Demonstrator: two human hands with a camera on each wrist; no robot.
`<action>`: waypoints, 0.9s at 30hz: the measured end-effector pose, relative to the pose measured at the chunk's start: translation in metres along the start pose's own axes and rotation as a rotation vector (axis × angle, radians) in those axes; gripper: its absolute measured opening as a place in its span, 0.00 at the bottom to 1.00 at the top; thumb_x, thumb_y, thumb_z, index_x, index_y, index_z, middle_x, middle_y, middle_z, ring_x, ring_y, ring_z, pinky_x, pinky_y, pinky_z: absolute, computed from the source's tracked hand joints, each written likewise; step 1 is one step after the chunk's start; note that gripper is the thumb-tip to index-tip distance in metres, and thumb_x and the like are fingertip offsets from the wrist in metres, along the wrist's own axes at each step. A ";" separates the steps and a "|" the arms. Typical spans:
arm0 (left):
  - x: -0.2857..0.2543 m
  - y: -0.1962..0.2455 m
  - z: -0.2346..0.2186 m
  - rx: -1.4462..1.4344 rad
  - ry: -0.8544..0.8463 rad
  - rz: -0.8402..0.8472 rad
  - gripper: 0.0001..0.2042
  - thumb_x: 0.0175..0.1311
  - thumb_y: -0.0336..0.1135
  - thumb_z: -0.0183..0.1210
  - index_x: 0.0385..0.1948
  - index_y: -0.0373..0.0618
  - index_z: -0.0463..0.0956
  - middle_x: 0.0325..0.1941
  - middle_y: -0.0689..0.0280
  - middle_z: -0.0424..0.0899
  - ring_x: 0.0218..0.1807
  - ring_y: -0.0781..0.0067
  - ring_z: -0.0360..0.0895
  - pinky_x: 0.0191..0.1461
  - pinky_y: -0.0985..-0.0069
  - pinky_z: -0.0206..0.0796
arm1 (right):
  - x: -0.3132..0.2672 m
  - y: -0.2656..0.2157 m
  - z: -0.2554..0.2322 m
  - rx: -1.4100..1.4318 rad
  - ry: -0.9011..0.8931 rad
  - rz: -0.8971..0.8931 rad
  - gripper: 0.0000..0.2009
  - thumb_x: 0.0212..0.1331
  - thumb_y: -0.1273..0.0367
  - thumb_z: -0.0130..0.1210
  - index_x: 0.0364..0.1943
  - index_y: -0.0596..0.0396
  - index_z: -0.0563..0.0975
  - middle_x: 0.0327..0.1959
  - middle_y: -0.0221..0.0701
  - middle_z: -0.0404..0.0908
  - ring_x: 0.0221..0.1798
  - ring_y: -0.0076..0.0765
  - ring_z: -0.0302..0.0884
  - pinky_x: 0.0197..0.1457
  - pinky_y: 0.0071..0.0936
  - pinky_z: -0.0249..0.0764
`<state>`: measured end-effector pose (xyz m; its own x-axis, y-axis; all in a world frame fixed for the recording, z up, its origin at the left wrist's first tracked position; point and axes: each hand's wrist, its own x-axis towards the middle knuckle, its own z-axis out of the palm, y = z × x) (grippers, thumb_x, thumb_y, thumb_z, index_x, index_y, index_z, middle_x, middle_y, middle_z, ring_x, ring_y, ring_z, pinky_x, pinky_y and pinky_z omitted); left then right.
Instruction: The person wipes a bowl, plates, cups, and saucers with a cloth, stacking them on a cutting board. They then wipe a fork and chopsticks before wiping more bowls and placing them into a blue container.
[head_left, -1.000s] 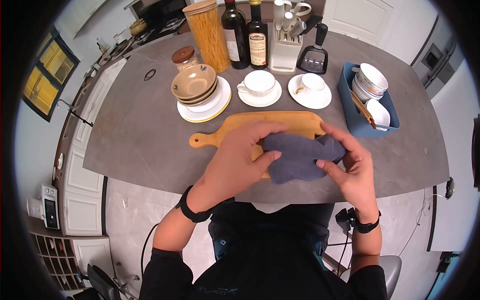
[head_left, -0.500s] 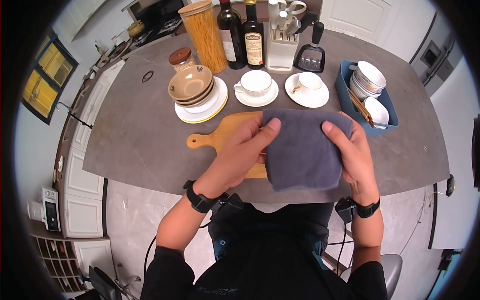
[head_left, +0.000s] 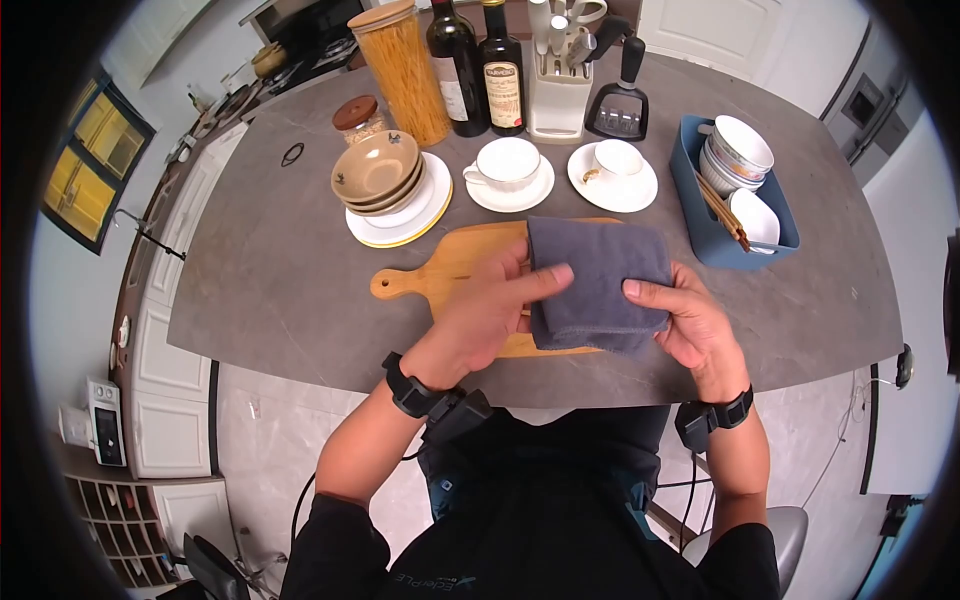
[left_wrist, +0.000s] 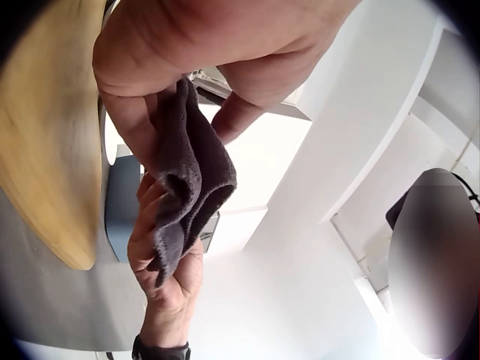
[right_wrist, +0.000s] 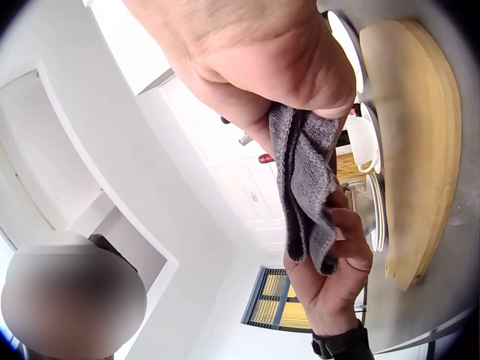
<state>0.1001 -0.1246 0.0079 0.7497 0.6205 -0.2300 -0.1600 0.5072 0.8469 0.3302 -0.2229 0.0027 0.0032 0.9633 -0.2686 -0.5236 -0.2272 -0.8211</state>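
A dark grey cloth [head_left: 600, 275], folded into a small layered square, is held up over the wooden cutting board [head_left: 445, 262]. My left hand [head_left: 475, 315] pinches its left side, thumb on the front face and fingers behind. On the opposite side, my right hand [head_left: 698, 325] grips the edge with the thumb lying across the front. Loose folds of the cloth [left_wrist: 187, 180] hang between both hands in the left wrist view. From the right wrist, the cloth [right_wrist: 304, 184] shows several stacked layers, apart from the board [right_wrist: 416, 150].
Behind the board stand brown bowls [head_left: 375, 165] on plates, two white cups [head_left: 508, 163] on saucers, and a blue basin [head_left: 735, 250] with bowls and chopsticks. Farther back are a pasta jar [head_left: 405, 80], dark bottles [head_left: 503, 85] and a knife block [head_left: 558, 100].
The cloth went from bunched and folded over to a broad upright square, then to a shorter layered one. Both hands kept hold at its sides, and their thumbs came lower.
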 end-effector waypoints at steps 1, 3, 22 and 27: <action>0.000 -0.001 0.002 0.073 -0.034 0.027 0.22 0.74 0.29 0.57 0.68 0.39 0.68 0.62 0.61 0.82 0.63 0.72 0.80 0.62 0.71 0.78 | -0.002 -0.004 0.001 -0.003 -0.028 -0.042 0.21 0.62 0.78 0.64 0.59 0.67 0.76 0.56 0.44 0.84 0.55 0.37 0.86 0.57 0.33 0.84; -0.001 0.000 0.010 0.063 -0.046 0.156 0.18 0.72 0.25 0.56 0.62 0.40 0.73 0.61 0.61 0.82 0.61 0.73 0.81 0.58 0.74 0.78 | -0.007 -0.008 0.002 -0.007 -0.055 -0.085 0.21 0.61 0.80 0.64 0.60 0.66 0.76 0.56 0.43 0.84 0.55 0.37 0.86 0.58 0.32 0.83; 0.011 0.012 0.022 0.351 -0.189 0.369 0.12 0.58 0.16 0.48 0.36 0.36 0.81 0.71 0.50 0.75 0.65 0.64 0.77 0.66 0.72 0.67 | -0.003 0.044 -0.007 0.466 -0.091 -0.201 0.29 0.74 0.52 0.56 0.68 0.60 0.69 0.66 0.39 0.77 0.66 0.41 0.77 0.71 0.43 0.73; 0.021 0.014 0.040 0.260 -0.284 0.193 0.11 0.69 0.28 0.55 0.45 0.34 0.85 0.72 0.49 0.73 0.68 0.62 0.75 0.70 0.68 0.67 | -0.023 0.030 -0.022 0.734 0.108 -0.379 0.19 0.71 0.61 0.62 0.60 0.55 0.76 0.59 0.35 0.82 0.66 0.40 0.77 0.73 0.44 0.70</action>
<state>0.1397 -0.1288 0.0341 0.8748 0.4814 0.0552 -0.1752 0.2080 0.9623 0.3334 -0.2548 -0.0266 0.3531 0.9281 -0.1179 -0.8928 0.2966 -0.3389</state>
